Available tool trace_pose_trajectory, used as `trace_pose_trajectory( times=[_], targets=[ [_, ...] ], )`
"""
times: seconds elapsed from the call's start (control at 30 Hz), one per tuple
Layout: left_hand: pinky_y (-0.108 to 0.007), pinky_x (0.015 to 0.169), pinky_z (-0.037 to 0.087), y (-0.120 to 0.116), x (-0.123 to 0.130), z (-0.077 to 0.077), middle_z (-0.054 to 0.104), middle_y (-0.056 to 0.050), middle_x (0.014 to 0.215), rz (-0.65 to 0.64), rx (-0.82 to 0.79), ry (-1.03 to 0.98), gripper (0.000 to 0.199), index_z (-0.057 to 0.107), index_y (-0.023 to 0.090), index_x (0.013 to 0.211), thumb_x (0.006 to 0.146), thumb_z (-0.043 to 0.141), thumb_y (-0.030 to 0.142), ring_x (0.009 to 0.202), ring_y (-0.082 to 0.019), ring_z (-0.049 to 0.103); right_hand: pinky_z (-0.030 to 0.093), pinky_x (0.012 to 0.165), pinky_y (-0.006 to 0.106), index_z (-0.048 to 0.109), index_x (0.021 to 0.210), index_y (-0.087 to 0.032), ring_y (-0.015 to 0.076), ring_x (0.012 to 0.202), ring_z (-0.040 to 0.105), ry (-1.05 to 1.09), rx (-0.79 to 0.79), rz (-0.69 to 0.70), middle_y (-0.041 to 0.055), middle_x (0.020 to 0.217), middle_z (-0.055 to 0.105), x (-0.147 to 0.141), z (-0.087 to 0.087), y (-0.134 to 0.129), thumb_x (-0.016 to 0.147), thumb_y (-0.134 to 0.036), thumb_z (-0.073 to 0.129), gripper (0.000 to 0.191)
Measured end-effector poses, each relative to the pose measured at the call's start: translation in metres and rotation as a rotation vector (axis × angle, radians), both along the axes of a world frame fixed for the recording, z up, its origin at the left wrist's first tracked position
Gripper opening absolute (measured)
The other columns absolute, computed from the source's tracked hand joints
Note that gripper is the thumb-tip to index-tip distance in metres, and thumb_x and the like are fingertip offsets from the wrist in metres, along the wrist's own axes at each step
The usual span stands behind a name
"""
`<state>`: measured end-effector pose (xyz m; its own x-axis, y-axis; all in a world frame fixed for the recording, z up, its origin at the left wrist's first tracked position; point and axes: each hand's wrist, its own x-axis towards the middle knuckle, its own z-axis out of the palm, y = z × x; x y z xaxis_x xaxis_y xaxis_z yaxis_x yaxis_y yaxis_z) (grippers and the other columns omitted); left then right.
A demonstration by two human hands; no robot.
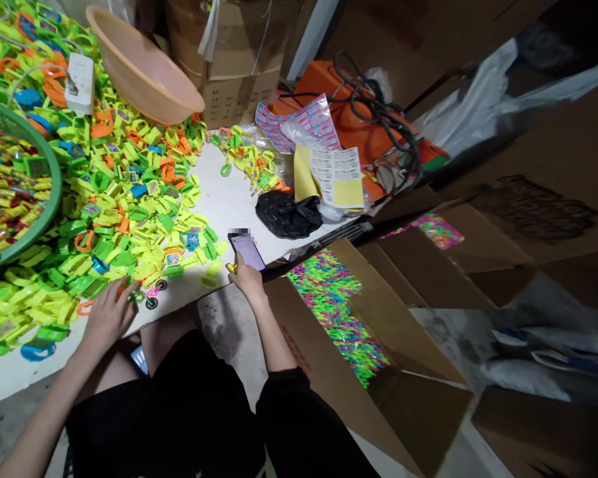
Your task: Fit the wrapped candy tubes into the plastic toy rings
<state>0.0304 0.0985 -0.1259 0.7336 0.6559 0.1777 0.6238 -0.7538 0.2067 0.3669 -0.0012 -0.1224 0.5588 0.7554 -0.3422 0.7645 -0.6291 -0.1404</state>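
Observation:
My left hand [110, 309] rests at the table's front edge, its fingers spread and lying by the pile of toy watches [144, 226]. Just beyond its fingertips lies a small toy bicycle [153, 293] with a pink frame and black wheels. My right hand [249, 279] is at the same edge, farther right, with one finger touching the lit screen of a phone [250, 253]. A small yellow, red and green piece [232, 268] is tucked in that hand; its kind is not clear.
On the left stands a green basket [54, 179] of small colourful sticks, with a power strip [80, 83] and a peach basin [144, 76] behind. A black plastic bag [289, 216] and sticker sheets [336, 176] lie right. An open carton [403, 312] with bright plastic pieces stands below.

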Motion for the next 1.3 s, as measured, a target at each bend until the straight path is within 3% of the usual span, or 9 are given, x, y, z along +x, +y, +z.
trace_pose_trajectory(
  times=[0.17, 0.33, 0.5, 0.6, 0.77, 0.9, 1.0, 1.13, 1.3],
  targets=[
    [-0.044, 0.089, 0.041, 0.013, 0.006, -0.013, 0.048, -0.015, 0.133, -0.026, 0.034, 0.119, 0.041, 0.047, 0.018, 0.129, 0.090, 0.037, 0.027, 0.115, -0.032, 0.047, 0.044, 0.074, 0.029, 0.042, 0.131, -0.021, 0.0242, 0.093, 0.066, 0.048, 0.167, -0.046, 0.0090, 0.101, 0.070, -0.027, 0.005, -0.013, 0.088, -0.030, 0.047, 0.044],
    [-0.039, 0.082, 0.040, 0.018, 0.014, -0.014, 0.054, -0.015, 0.118, 0.022, 0.049, 0.131, 0.032, 0.059, 0.015, 0.108, 0.092, 0.036, 0.029, 0.102, -0.030, 0.050, 0.046, 0.071, 0.025, 0.054, 0.119, -0.022, 0.0202, 0.087, 0.067, 0.269, 0.233, 0.092, 0.0053, 0.098, 0.071, -0.074, -0.005, -0.029, 0.086, -0.031, 0.051, 0.034],
    [-0.039, 0.080, 0.041, 0.023, 0.017, -0.004, 0.059, -0.013, 0.103, 0.076, -0.028, 0.045, 0.029, 0.058, 0.016, 0.099, 0.090, 0.037, 0.035, 0.094, -0.028, 0.052, 0.047, 0.077, 0.026, 0.058, 0.117, -0.023, 0.0217, 0.090, 0.067, 0.392, 0.236, 0.220, 0.0057, 0.100, 0.071, -0.107, -0.021, -0.028, 0.084, -0.028, 0.056, 0.033],
    [-0.036, 0.077, 0.043, 0.023, 0.014, 0.009, 0.062, -0.010, 0.097, 0.232, -0.168, -0.080, 0.027, 0.053, 0.017, 0.097, 0.086, 0.040, 0.038, 0.088, -0.025, 0.056, 0.048, 0.083, 0.028, 0.057, 0.119, -0.024, 0.0219, 0.095, 0.066, 0.452, 0.251, 0.248, 0.0052, 0.107, 0.069, -0.117, -0.027, -0.024, 0.083, -0.025, 0.057, 0.035],
    [-0.027, 0.057, 0.043, 0.011, 0.010, 0.034, 0.060, -0.002, 0.089, 0.523, -0.413, -0.322, 0.035, 0.045, 0.019, 0.107, 0.078, 0.047, 0.038, 0.057, -0.015, 0.053, 0.048, 0.089, 0.030, 0.054, 0.121, -0.019, 0.0207, 0.099, 0.064, 0.612, 0.363, 0.224, 0.0086, 0.111, 0.067, -0.130, -0.027, -0.018, 0.083, -0.021, 0.058, 0.038],
    [-0.025, 0.058, 0.046, -0.006, 0.011, 0.043, 0.060, -0.003, 0.103, 0.454, -0.599, -0.421, 0.040, 0.046, 0.021, 0.117, 0.079, 0.043, 0.032, 0.051, -0.009, 0.053, 0.052, 0.081, 0.031, 0.051, 0.120, -0.018, 0.0185, 0.089, 0.066, 0.879, 0.498, 0.143, 0.0075, 0.101, 0.067, -0.137, -0.022, -0.013, 0.079, -0.021, 0.062, 0.042],
    [-0.025, 0.054, 0.047, -0.017, 0.012, 0.043, 0.061, -0.004, 0.103, 0.432, -0.757, -0.470, 0.032, 0.053, 0.019, 0.103, 0.076, 0.044, 0.032, 0.053, -0.010, 0.058, 0.055, 0.068, 0.027, 0.052, 0.112, -0.021, 0.0146, 0.074, 0.065, 1.061, 0.547, 0.132, 0.0026, 0.091, 0.066, -0.141, -0.014, -0.009, 0.079, -0.023, 0.061, 0.034],
    [-0.027, 0.055, 0.050, -0.026, 0.010, 0.046, 0.060, -0.002, 0.095, 0.467, -0.966, -0.600, 0.028, 0.049, 0.018, 0.086, 0.068, 0.058, 0.039, 0.056, -0.014, 0.063, 0.051, 0.052, 0.021, 0.052, 0.108, -0.021, 0.0097, 0.054, 0.059, 1.239, 0.553, 0.151, -0.0019, 0.077, 0.064, -0.143, 0.003, -0.008, 0.082, -0.028, 0.056, 0.027],
    [-0.028, 0.060, 0.053, -0.044, 0.016, 0.066, 0.060, -0.005, 0.107, 0.357, -1.105, -0.677, 0.036, 0.041, 0.020, 0.082, 0.067, 0.066, 0.041, 0.071, -0.015, 0.064, 0.051, 0.074, 0.026, 0.058, 0.104, -0.020, 0.0134, 0.077, 0.063, 1.135, 0.680, 0.284, 0.0008, 0.088, 0.066, -0.145, 0.026, -0.016, 0.080, -0.025, 0.057, 0.024]
  ],
)
